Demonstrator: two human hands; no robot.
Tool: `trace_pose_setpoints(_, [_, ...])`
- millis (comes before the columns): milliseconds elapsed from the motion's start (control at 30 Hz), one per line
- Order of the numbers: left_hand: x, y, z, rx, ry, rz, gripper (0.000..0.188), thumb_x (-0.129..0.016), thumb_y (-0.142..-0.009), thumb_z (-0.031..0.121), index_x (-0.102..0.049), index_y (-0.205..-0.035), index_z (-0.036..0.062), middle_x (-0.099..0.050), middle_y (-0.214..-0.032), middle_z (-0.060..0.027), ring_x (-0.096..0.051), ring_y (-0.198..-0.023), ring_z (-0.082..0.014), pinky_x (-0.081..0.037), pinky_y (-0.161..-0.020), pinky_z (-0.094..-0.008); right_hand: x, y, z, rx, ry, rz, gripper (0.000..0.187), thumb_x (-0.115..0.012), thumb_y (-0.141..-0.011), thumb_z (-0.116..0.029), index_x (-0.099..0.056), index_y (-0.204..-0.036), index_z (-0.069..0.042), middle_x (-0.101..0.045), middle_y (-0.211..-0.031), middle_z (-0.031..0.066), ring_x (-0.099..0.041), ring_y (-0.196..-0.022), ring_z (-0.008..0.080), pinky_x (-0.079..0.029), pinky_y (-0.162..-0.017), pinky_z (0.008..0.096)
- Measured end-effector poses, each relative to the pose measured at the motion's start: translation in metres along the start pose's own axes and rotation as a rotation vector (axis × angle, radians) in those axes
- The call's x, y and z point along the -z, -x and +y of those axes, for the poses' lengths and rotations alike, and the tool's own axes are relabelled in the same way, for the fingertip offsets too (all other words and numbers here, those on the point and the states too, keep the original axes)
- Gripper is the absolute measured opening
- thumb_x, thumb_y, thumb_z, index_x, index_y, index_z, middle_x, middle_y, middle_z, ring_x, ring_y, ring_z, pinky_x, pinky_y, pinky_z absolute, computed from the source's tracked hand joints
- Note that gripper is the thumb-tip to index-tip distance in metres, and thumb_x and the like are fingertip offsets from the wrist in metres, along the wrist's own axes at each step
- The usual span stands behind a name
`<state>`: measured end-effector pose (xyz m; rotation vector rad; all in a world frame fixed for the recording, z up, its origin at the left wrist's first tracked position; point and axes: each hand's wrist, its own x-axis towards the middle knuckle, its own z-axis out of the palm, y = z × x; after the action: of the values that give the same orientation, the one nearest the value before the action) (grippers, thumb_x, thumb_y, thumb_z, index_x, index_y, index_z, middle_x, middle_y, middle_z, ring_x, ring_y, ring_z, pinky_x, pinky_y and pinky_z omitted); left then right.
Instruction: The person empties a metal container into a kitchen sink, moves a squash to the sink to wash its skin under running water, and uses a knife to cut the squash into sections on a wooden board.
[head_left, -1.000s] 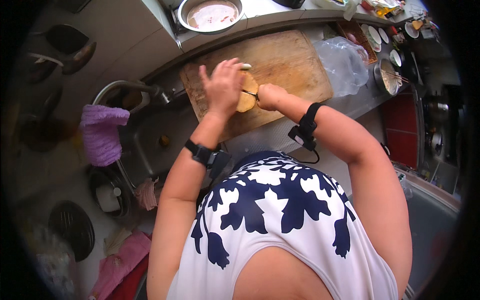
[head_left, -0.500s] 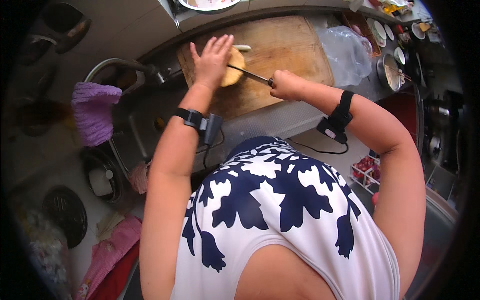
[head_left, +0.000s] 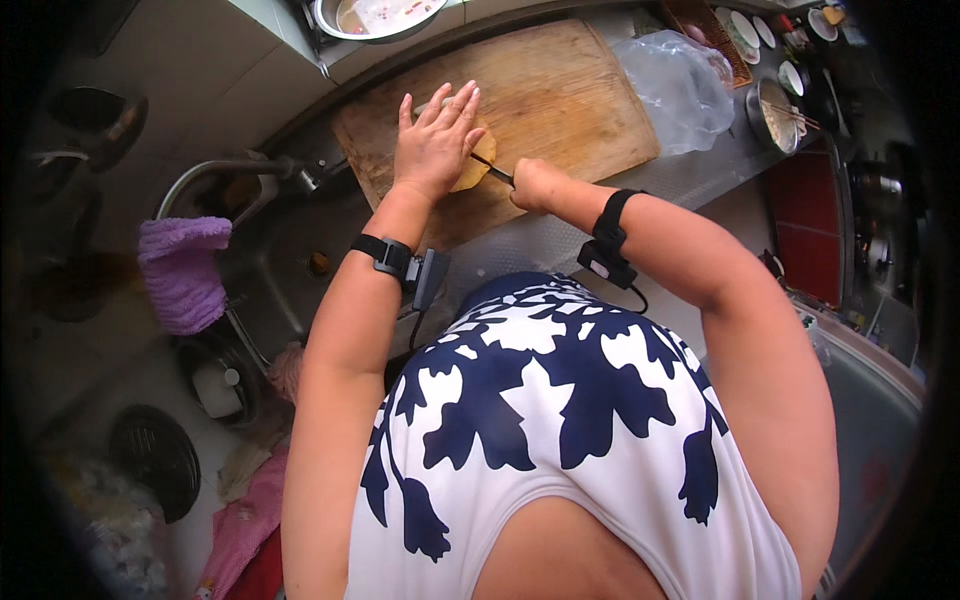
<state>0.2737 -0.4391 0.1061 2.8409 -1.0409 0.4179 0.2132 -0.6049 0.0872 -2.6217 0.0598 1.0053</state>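
Observation:
My left hand [head_left: 437,145] lies flat with its fingers apart on a round, flat yellow piece of food [head_left: 474,172], whose kind I cannot make out. It covers most of that piece, and only the right part shows. My right hand [head_left: 540,186] is closed round the handle of a knife [head_left: 498,174]. The blade points left, against the yellow food and partly under my left hand, so its tip is hidden. Beneath them is a worn wooden cutting board [head_left: 560,85].
Left of the board are a sink [head_left: 275,285], a curved faucet [head_left: 195,178] and a purple towel [head_left: 182,275]. A clear plastic bag [head_left: 680,95] rests at the board's right edge. Beyond it stands a metal pot [head_left: 775,117] with chopsticks. A metal bowl [head_left: 345,22] is at the back.
My right hand has brought the knife left, closer to my left hand, and less blade shows. My left hand covers more of the food; a pale strip behind it has gone from sight.

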Motion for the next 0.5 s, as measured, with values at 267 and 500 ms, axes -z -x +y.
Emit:
trace_pose_setpoints(267, [0.009, 0.008, -0.002, 0.026, -0.042, -0.057, 0.058, -0.043, -0.089, 0.044, -0.028, -0.142, 0.0239, -0.022, -0.148, 0.0068, -0.026, -0.133, -0.0143, -0.017, -0.107, -0.0464, -0.011, -0.005, 0.012, 0.047, -0.244, -0.050, 0.030, -0.063, -0.073, -0.023, -0.065, -0.081, 0.005, -0.063, -0.084, 0.0256, -0.062, -0.084, 0.0372, -0.050, -0.074, 0.0414])
trace_pose_setpoints(500, [0.012, 0.015, 0.002, 0.053, -0.018, -0.100, 0.064, -0.042, -0.089, 0.045, -0.024, -0.143, 0.0165, -0.020, -0.149, 0.0033, -0.020, -0.136, -0.0146, -0.007, -0.109, -0.0440, -0.024, -0.035, 0.040, 0.080, -0.366, -0.181, 0.026, -0.059, -0.074, -0.021, -0.064, -0.077, 0.004, -0.062, -0.065, 0.0217, -0.063, -0.056, 0.0311, -0.052, -0.054, 0.0404])
